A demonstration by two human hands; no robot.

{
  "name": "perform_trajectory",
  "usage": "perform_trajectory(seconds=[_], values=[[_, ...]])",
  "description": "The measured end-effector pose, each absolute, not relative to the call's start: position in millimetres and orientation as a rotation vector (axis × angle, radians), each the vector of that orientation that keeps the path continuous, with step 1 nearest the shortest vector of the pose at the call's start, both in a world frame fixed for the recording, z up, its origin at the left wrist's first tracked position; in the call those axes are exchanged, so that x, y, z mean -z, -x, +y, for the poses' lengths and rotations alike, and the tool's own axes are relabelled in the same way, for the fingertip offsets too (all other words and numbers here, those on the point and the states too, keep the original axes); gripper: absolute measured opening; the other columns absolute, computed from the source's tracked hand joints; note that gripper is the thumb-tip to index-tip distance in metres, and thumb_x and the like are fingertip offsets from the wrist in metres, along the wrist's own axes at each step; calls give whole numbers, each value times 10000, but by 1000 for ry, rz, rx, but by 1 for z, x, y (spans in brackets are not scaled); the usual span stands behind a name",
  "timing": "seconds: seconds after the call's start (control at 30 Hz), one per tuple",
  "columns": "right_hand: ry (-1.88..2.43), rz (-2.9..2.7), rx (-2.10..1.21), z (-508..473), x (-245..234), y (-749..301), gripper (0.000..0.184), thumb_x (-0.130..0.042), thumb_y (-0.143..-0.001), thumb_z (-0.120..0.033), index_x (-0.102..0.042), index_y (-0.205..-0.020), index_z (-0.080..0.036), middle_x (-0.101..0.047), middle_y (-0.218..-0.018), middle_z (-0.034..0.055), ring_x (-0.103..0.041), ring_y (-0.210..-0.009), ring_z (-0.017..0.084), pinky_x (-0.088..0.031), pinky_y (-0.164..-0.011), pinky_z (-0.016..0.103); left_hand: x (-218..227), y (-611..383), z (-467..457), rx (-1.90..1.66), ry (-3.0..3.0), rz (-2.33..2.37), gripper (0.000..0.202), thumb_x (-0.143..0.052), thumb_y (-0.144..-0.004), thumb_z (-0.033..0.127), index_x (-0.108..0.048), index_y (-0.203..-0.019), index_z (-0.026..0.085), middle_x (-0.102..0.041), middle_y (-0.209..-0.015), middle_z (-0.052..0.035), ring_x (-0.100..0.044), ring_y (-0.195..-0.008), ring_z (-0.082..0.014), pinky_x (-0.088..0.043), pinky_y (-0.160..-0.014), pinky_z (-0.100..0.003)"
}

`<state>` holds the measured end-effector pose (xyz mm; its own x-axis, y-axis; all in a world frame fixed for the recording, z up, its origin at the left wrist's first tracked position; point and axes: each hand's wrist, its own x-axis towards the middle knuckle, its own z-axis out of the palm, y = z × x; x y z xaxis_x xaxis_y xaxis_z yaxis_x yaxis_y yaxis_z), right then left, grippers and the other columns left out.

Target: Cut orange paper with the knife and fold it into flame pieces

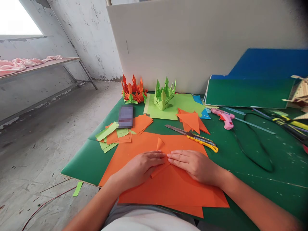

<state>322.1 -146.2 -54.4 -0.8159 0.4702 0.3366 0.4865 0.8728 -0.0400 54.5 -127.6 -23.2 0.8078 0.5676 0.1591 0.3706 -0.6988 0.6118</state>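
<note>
Orange paper sheets [173, 189] sit closest, stacked right at the table edge in front of the person. Both hands are down on them. The left hand [141, 168] and right hand [194, 165] lie flat with fingers stretched out and fingertips nearly meeting, pressing rather than gripping, nothing clenched. Under those fingertips is a small folded orange piece [159, 145], with one pointed corner sticking up just past the fingers and a folded edge peeking out below the left hand.

Just beyond the right hand lies a yellow utility knife [202, 141] with its blade out, pointing left. Behind it there's a little pile of orange triangles [192, 122], and a pink glue gun [226, 118] off to the right with a black cord [255, 154] looping near it. To the left is a messy stack of small green and orange paper squares [115, 134].

At the back, a spiky green paper crown [165, 94] sits on a light green sheet [185, 102], with an orange spiky one [133, 89] beside it. It's all on a dark green mat [89, 160].
</note>
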Motion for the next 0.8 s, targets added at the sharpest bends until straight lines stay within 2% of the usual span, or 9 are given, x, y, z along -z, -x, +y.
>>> perform_trajectory(seconds=[0.17, 0.4, 0.6, 0.8], values=[[704, -2706, 113, -145, 54, -326, 473, -380, -899, -25, -592, -1313, -111, -630, -1331, 92, -606, -1204, 229, -545, -977, 383, 20, -56, -130, -425, -2426, 692, 376, -440, -978, 109, -662, -1235, 271, -583, -1375, -51, -593, -1214, -211, -503, -1013, -320], [730, -2695, 113, -138, 56, -336, 521, -390, -864, 3, -575, -1331, -134, -628, -1338, 83, -593, -1219, 201, -514, -1013, 371, 22, -55, -127, -418, -2471, 674, 471, -412, -917, 9, -646, -1266, 224, -582, -1385, -61, -545, -1291, -214, -432, -1119, -364], [807, -2724, 69, -140, 56, -332, 600, -360, -834, 14, -530, -1387, -147, -601, -1367, 101, -580, -1211, 230, -536, -949, 440, 25, -55, -128, -441, -2466, 711, 467, -427, -908, 8, -642, -1272, 207, -579, -1383, -70, -542, -1294, -223, -466, -1090, -365], [791, -2700, 102, -140, 54, -330, 571, -371, -844, 15, -552, -1365, -135, -632, -1329, 103, -599, -1165, 232, -549, -907, 421, 25, -55, -129, -454, -2459, 702, 446, -440, -933, 38, -619, -1301, 215, -582, -1379, -74, -547, -1289, -221, -454, -1106, -375]])
